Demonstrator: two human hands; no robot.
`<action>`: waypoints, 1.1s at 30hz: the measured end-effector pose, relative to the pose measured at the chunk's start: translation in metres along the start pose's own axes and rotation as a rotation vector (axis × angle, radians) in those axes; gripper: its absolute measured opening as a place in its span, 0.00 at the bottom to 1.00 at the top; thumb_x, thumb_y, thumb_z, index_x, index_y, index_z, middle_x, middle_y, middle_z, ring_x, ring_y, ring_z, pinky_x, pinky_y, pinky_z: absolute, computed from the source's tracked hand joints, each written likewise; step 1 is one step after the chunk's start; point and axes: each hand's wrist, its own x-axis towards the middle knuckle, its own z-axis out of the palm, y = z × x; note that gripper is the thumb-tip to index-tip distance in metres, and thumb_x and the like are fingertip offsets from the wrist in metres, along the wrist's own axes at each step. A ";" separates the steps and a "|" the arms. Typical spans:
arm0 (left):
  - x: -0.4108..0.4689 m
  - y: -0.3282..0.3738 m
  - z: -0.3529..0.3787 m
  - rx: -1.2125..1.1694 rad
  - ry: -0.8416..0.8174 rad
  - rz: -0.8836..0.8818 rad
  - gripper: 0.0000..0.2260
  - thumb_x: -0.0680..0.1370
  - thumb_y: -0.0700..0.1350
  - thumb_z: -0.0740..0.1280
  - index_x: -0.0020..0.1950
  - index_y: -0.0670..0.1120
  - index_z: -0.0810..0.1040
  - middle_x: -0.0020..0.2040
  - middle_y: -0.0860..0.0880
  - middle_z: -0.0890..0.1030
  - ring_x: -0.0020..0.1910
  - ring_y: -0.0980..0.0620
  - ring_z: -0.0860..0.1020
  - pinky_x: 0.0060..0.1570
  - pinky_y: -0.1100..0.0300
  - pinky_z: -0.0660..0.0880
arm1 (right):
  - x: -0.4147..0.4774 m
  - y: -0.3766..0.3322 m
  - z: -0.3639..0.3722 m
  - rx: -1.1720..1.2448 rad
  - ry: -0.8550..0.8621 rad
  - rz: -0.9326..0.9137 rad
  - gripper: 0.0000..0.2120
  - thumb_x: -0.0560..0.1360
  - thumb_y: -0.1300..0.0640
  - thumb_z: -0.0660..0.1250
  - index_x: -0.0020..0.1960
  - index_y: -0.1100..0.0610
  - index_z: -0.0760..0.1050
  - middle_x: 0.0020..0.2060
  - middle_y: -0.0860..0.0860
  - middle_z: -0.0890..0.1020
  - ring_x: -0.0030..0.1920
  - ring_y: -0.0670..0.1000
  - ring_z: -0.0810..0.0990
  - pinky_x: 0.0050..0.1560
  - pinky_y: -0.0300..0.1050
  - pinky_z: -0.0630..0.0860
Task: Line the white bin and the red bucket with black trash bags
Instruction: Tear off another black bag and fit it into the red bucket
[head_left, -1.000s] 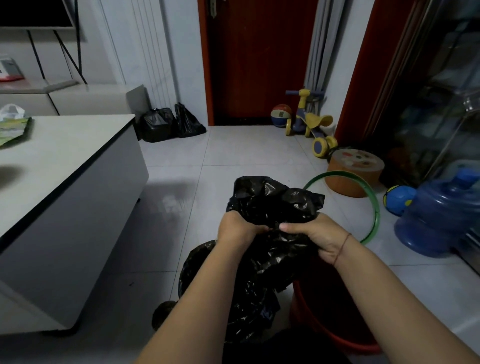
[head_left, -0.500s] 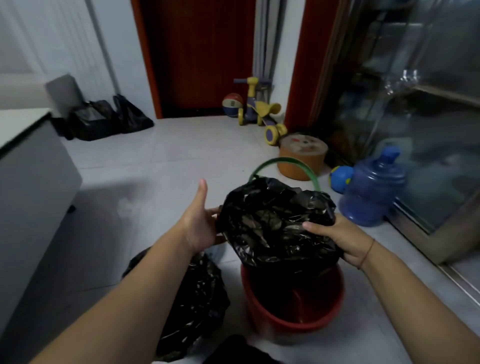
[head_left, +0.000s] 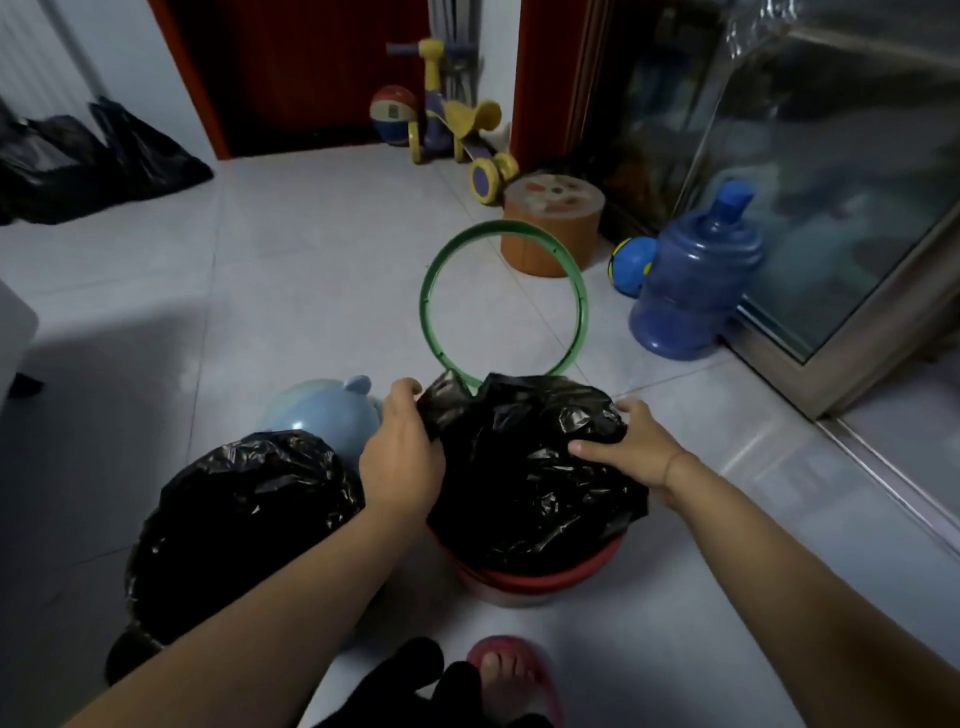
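While the left hand (head_left: 402, 452) and right hand (head_left: 631, 449) clutch the black trash bag (head_left: 524, 467) over the red bucket (head_left: 540, 577), the liner sits bunched.
The left hand's fingers curl round the bag's left edge and the right hand pinches its right side, thumb on top; only the bucket's near rim shows beneath. I'd judge the bag's mouth isn't yet folded over that rim, so a hard tug could tear the thin film or tip the bucket, and a loose edge could slide inside.
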 end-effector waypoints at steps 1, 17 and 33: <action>0.001 0.000 0.001 -0.100 -0.015 -0.048 0.21 0.75 0.42 0.66 0.64 0.49 0.62 0.56 0.45 0.78 0.48 0.39 0.80 0.42 0.49 0.75 | -0.004 0.006 0.001 0.078 0.010 -0.027 0.47 0.64 0.48 0.79 0.74 0.53 0.56 0.69 0.57 0.67 0.66 0.57 0.70 0.67 0.54 0.69; 0.003 0.013 -0.001 -0.831 -0.277 -0.490 0.21 0.74 0.56 0.70 0.56 0.41 0.75 0.52 0.43 0.83 0.50 0.45 0.82 0.52 0.53 0.78 | -0.055 0.037 -0.011 0.429 -0.221 -0.197 0.16 0.62 0.55 0.76 0.49 0.56 0.82 0.43 0.49 0.87 0.44 0.47 0.85 0.40 0.36 0.79; 0.003 0.015 0.016 -0.708 -0.402 -0.683 0.10 0.68 0.39 0.77 0.44 0.43 0.78 0.36 0.46 0.81 0.34 0.49 0.80 0.33 0.61 0.77 | -0.049 0.010 -0.008 1.060 -0.639 0.001 0.36 0.67 0.41 0.72 0.70 0.55 0.70 0.66 0.56 0.76 0.67 0.56 0.73 0.64 0.53 0.74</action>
